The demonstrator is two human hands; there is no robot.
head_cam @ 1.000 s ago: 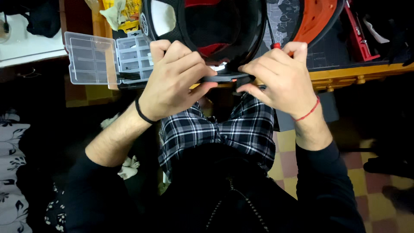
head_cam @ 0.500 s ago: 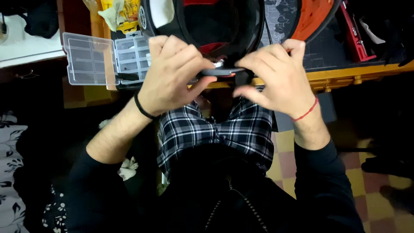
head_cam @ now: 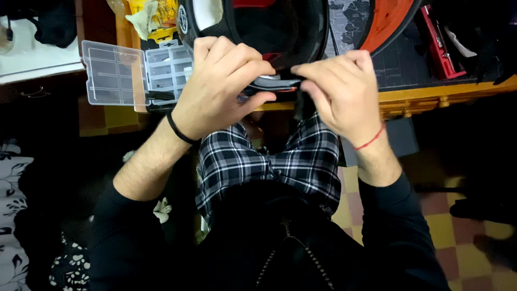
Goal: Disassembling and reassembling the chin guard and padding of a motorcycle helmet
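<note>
Helmet rim (head_cam: 269, 83) seemingly pinched between fingers (head_cam: 253, 67).

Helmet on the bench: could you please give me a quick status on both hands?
Left hand and right hand both gripping the helmet at its lower rim. Helmet at the bench edge. Open parts box left of it, nothing in the way.

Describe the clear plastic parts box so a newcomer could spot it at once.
Start at the black helmet on the wooden bench edge. Just beyond the left hand lies the clear compartment box, its lid hinged open over the bench edge. It is the only see-through, gridded thing there.
</note>
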